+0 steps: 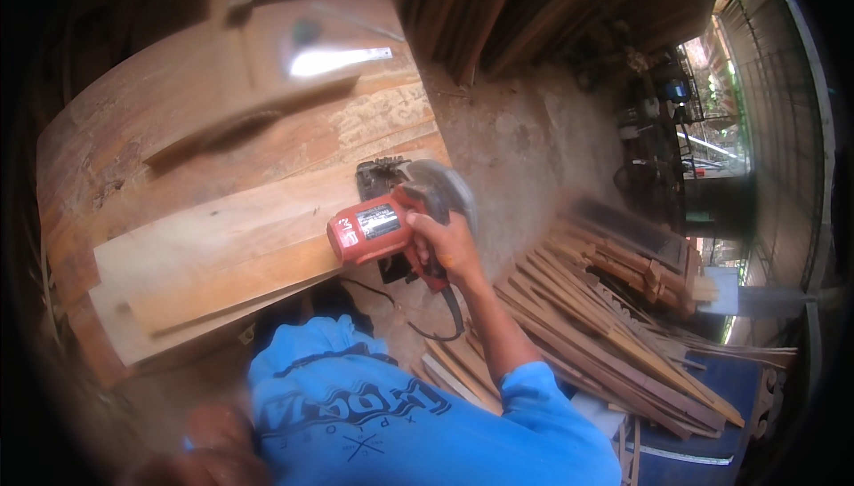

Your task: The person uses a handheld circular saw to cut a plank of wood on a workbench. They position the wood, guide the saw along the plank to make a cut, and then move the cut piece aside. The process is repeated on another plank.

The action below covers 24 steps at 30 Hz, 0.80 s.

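Right hand (pixel 442 241) is curled around a red circular saw (pixel 366 228).
Pale boards (pixel 209 217) are laid to the hand's left; timber strips (pixel 614 344) are piled lower right.

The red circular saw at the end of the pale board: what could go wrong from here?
The pale board might shift: the right hand grips the red circular saw, and no hand shows steadying the board.
The cord hangs in a loop below the saw's handle, so it might snag.
The saw is at the edge of the worktable, so it could tip if its base loses support.
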### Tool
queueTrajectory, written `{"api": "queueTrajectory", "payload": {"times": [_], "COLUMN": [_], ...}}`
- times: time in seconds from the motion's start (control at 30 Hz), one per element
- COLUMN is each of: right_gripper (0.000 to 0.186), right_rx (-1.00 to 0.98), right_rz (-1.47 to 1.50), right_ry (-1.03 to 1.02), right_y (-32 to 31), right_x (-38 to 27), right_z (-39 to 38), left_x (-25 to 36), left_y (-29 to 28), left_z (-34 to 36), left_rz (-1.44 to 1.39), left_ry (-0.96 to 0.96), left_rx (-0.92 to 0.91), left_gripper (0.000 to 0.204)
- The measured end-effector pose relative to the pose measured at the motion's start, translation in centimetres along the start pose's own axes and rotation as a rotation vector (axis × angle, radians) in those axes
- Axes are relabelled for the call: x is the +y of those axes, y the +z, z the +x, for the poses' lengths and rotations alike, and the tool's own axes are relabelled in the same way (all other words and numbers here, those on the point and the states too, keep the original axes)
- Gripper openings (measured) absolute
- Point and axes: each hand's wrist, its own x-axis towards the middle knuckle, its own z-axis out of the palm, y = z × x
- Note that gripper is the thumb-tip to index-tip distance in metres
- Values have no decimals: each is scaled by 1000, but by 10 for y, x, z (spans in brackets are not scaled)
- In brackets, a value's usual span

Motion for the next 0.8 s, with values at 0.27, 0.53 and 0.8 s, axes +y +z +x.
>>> {"api": "queueTrajectory", "payload": {"times": [0.27, 0.53, 0.8], "right_gripper": [25, 29, 24], "right_rx": [0, 1, -3], "right_rz": [6, -5, -78], "right_ry": [-15, 10, -90], "right_y": [1, 1, 0], "right_x": [-2, -2, 1], "right_z": [-1, 0, 0], "left_x": [-23, -53, -72], "left_y": [-22, -32, -56], "left_z": [20, 26, 20], "left_rz": [-116, -56, 74], "left_ry": [218, 185, 73], "left_rx": [-115, -69, -159], "left_gripper": [25, 31, 47]}}
